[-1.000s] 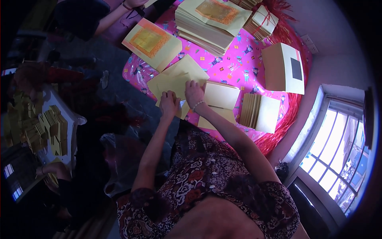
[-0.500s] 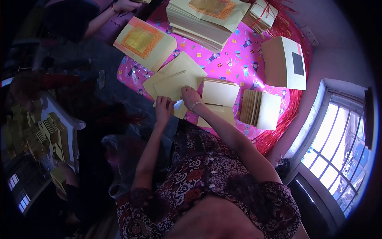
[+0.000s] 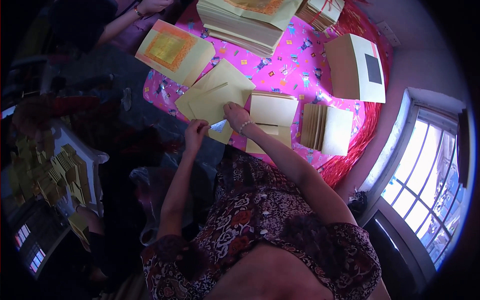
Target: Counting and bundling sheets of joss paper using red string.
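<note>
paper (image 3: 211, 104) lies under right hand (image 3: 235, 116), left hand (image 3: 195, 133) at its near edge.

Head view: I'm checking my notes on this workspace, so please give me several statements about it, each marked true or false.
1. The right hand is touching pale yellow paper. True.
2. The beaded bracelet is on the left wrist. False: it is on the right wrist.
3. The tablecloth is plain green. False: it is pink with small printed figures.
4. The red-tied bundle lies to the right of the tall paper stack. True.
5. The left hand is crossed over the right one. False: the two are apart, each on its own side.
6. Red fringe shows along the right side of the tablecloth. True.
</note>
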Demonstrator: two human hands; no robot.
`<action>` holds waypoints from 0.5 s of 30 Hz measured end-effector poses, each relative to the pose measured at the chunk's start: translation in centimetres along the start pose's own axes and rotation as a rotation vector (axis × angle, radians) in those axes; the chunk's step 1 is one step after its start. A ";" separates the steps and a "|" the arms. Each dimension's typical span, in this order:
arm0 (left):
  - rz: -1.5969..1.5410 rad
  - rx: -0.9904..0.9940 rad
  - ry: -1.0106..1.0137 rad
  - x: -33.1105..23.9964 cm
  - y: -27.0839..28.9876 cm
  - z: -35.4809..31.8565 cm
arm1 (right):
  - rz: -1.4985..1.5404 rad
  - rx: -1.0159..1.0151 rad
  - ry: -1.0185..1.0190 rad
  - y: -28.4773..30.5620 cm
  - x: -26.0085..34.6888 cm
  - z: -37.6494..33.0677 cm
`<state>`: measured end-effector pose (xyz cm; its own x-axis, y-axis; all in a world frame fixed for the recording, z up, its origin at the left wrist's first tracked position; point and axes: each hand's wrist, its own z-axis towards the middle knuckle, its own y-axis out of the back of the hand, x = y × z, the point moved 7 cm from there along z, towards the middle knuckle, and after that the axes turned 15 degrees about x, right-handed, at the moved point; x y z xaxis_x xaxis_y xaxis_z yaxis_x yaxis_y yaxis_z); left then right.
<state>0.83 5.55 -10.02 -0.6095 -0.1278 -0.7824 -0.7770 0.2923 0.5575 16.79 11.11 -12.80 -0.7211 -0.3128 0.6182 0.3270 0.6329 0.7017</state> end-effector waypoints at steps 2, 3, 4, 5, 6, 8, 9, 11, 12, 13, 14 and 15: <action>0.061 0.027 0.032 0.5 -0.2 0.4 | 0.022 -0.004 -0.003 -0.1 -0.2 0.1; 0.063 -0.042 0.078 0.9 0.0 0.0 | 0.056 0.018 0.005 -0.3 -0.2 0.3; 0.065 -0.105 0.118 1.3 -0.1 -0.3 | 0.080 0.052 -0.012 -0.5 -0.4 0.4; 0.153 -0.191 0.117 1.9 0.3 -0.9 | 0.104 0.087 -0.021 -0.4 0.0 0.5; -0.046 -0.232 0.234 4.0 0.3 -1.3 | 0.121 0.130 -0.051 -0.4 0.3 0.7; -0.224 -0.224 0.465 4.2 -0.1 -1.4 | 0.101 0.126 -0.023 -0.4 0.3 1.0; -0.219 -0.209 0.453 3.5 -0.6 -0.7 | 0.120 0.144 -0.050 -0.4 -0.2 1.1; 0.044 -0.170 0.543 2.4 -0.4 0.2 | 0.125 0.141 -0.034 -0.4 -0.8 1.2; 0.055 -0.159 0.531 1.7 -0.5 0.7 | 0.124 0.148 -0.014 -0.4 -1.2 1.2; 0.053 -0.168 0.616 1.8 -0.6 0.6 | 0.153 0.172 -0.033 0.1 -1.2 1.2; 0.052 -0.175 0.698 1.8 -0.7 0.6 | 0.160 0.163 -0.039 0.7 -1.2 0.7; 0.061 -0.165 0.688 2.2 -0.8 1.1 | 0.220 0.133 -0.025 1.6 -1.4 0.0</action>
<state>0.23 6.11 -12.52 -0.5716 -0.7014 -0.4258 -0.7187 0.1777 0.6722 18.31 12.56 -12.56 -0.6570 -0.1402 0.7408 0.3962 0.7717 0.4975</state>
